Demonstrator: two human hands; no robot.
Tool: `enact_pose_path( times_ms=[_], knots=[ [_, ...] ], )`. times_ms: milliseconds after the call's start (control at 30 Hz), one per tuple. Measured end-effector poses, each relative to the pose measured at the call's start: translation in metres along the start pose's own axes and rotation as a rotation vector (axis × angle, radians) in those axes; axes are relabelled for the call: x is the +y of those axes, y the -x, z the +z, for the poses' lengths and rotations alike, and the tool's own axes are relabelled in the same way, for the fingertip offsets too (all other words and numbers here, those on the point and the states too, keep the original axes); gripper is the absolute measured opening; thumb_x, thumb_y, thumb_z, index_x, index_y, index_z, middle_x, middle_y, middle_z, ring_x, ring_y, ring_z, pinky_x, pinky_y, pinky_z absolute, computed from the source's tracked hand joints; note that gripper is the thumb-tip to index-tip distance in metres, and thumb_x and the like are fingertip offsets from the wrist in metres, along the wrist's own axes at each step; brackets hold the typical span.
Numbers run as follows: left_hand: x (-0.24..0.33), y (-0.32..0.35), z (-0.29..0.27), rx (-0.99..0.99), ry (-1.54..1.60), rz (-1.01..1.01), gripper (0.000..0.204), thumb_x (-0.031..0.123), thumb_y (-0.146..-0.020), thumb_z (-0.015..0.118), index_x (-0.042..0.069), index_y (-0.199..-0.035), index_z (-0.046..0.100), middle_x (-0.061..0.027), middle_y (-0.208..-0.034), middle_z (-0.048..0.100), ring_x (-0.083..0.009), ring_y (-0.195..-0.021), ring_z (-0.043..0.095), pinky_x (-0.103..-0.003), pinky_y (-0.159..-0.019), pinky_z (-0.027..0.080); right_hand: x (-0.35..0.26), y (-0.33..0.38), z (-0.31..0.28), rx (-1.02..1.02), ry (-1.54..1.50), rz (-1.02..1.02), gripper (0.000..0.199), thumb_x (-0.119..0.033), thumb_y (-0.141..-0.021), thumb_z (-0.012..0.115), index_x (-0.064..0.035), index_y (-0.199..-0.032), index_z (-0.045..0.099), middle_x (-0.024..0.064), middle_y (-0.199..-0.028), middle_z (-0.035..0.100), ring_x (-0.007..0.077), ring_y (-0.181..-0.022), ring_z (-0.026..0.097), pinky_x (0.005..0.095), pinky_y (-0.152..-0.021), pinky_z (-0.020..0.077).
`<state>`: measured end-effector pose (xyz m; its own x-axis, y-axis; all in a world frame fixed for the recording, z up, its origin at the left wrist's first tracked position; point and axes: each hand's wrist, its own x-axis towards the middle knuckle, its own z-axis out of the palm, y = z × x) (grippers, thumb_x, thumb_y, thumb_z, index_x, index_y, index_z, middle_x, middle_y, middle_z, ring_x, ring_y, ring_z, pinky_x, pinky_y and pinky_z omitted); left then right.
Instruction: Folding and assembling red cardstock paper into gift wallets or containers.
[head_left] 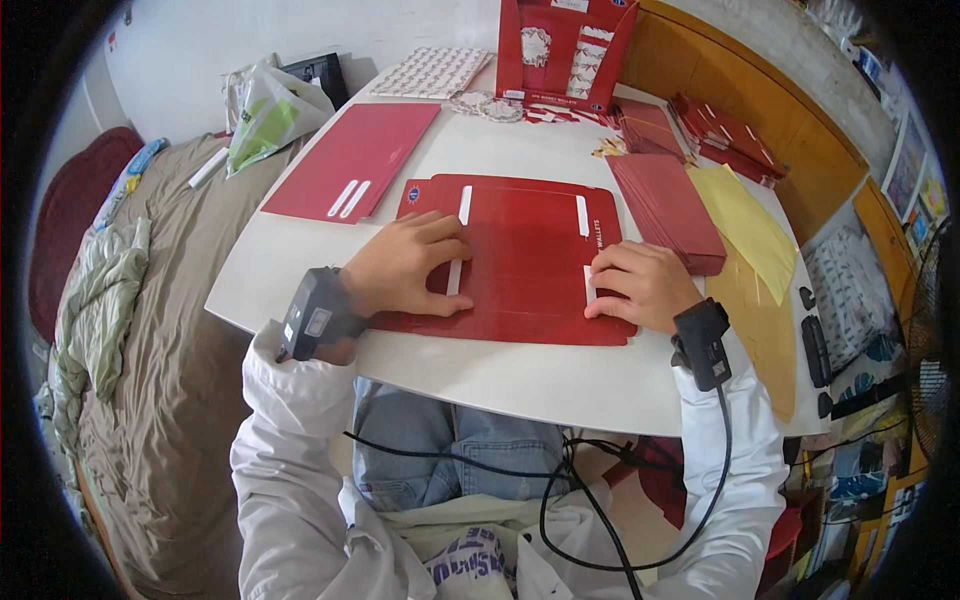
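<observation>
A flat red cardboard sheet (520,262) with folded-looking edges lies in front of me on the white table. Four-sided in outline, it bears several white strips, such as the upper left strip (466,205) and the upper right strip (583,215). My left hand (420,262) rests on its left side, fingers spread, thumb beside the lower left strip (454,279). On the right edge, my right hand (645,284) has bent fingers and a separate thumb touching the card around the lower right strip (589,287). Its fingertips partly cover that strip.
Another red card (350,165) lies at the far left. Stacked red cards (668,210) and yellow paper (742,225) are on the right. A red display box (565,60) stands at the back beside a patterned white sheet (435,72). Black cables (570,470) hang over my lap.
</observation>
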<state>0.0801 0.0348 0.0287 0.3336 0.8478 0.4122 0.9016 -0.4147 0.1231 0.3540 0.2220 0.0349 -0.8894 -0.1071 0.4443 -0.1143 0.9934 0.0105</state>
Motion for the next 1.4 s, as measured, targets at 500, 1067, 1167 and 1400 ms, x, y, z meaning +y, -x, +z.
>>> enact_pose_path(
  times_ms=[500, 1067, 1167, 1400],
  knots=[
    [0.0007, -0.0003, 0.0014, 0.027, -0.033, 0.017, 0.047, 0.042, -0.072, 0.076, 0.001, -0.091, 0.064, -0.0121, -0.097, 0.059, -0.0286, -0.09, 0.058, -0.038, -0.077, 0.049, 0.0021, 0.0014, 0.0068, 0.039, 0.132, -0.107, 0.037, -0.043, -0.076, 0.071, -0.0075, -0.078, 0.062, 0.003, -0.08, 0.06, 0.0195, -0.069, 0.062, 0.0312, -0.06, 0.0516],
    [-0.002, 0.0011, 0.0037, -0.02, -0.074, -0.007, 0.056, 0.049, -0.071, 0.077, 0.001, -0.097, 0.064, -0.0125, -0.1, 0.057, -0.0295, -0.093, 0.058, -0.04, -0.08, 0.049, 0.0012, -0.0003, 0.0074, 0.043, 0.142, -0.13, 0.035, -0.04, -0.077, 0.072, -0.007, -0.074, 0.062, 0.0033, -0.078, 0.061, 0.0195, -0.068, 0.062, 0.031, -0.057, 0.0519],
    [0.0001, -0.0007, 0.0034, 0.008, -0.093, 0.02, 0.057, 0.053, -0.071, 0.075, 0.001, -0.092, 0.063, -0.0118, -0.097, 0.057, -0.0284, -0.089, 0.057, -0.039, -0.076, 0.048, 0.002, 0.0017, 0.0081, 0.046, 0.137, -0.114, 0.035, -0.04, -0.077, 0.073, -0.0068, -0.075, 0.061, 0.003, -0.077, 0.061, 0.0194, -0.067, 0.062, 0.0311, -0.057, 0.0519],
    [0.0067, -0.0048, 0.0031, 0.037, -0.223, 0.05, 0.062, 0.062, -0.071, 0.07, 0.004, -0.091, 0.064, -0.0096, -0.093, 0.057, -0.0256, -0.085, 0.058, -0.037, -0.073, 0.046, 0.0032, 0.0022, 0.0096, 0.061, 0.142, -0.131, 0.032, -0.035, -0.078, 0.073, -0.0062, -0.079, 0.061, 0.0035, -0.076, 0.06, 0.0205, -0.067, 0.062, 0.032, -0.057, 0.0514]
  ],
)
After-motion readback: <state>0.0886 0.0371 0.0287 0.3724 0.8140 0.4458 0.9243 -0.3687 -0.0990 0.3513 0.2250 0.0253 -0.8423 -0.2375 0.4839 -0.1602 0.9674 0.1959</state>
